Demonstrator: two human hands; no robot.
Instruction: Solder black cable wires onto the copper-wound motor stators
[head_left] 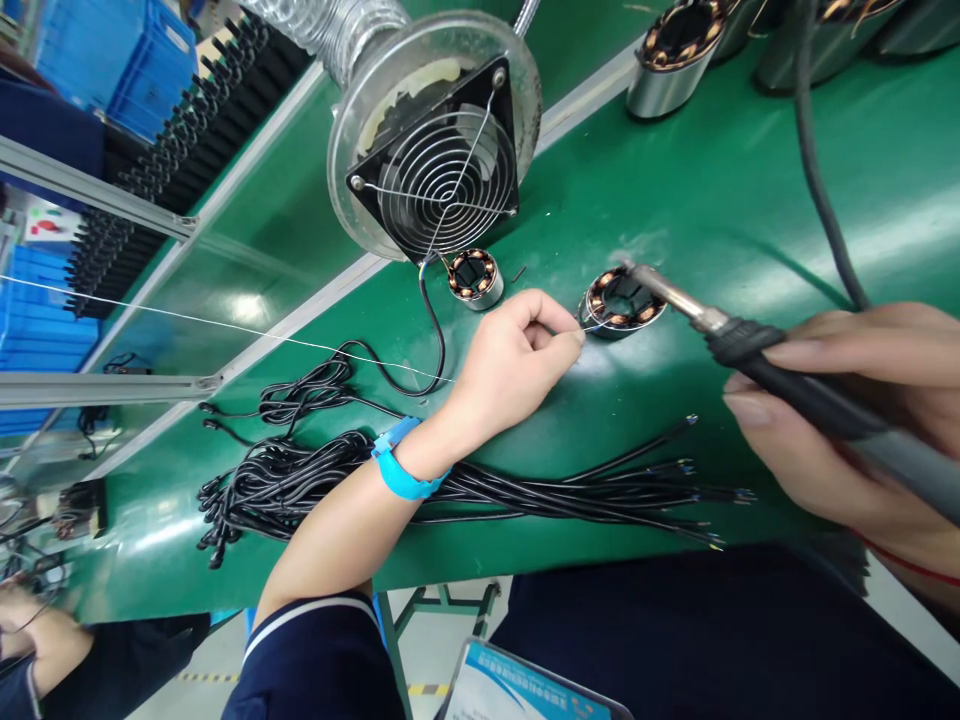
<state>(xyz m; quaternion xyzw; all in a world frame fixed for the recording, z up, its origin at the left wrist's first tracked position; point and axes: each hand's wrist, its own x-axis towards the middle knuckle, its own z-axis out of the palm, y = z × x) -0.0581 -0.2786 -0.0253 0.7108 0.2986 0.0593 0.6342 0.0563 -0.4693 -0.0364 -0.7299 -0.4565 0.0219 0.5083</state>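
Observation:
My left hand [517, 355], with a blue band at the wrist, pinches a thin wire [592, 328] at the near left side of a copper-wound motor stator [637, 322]. The stator sits upright on the green bench. In my right hand [795, 465] is a soldering iron [757, 345], gripped like a pen by its dark handle. Its metal tip points left, over the stator's far rim; whether it touches cannot be made out. A faint haze hangs near the tip. Beyond my left hand stands another wound stator [486, 290], with a black cable [436, 345] leading to it.
A caged fan [450, 200] with a foil duct stands behind the stators. Black cables [540, 490] lie bundled under my left forearm. More stators [667, 85] line the far right, near the iron's hanging cord [817, 180]. A co-worker's arm [56, 640] shows at lower left.

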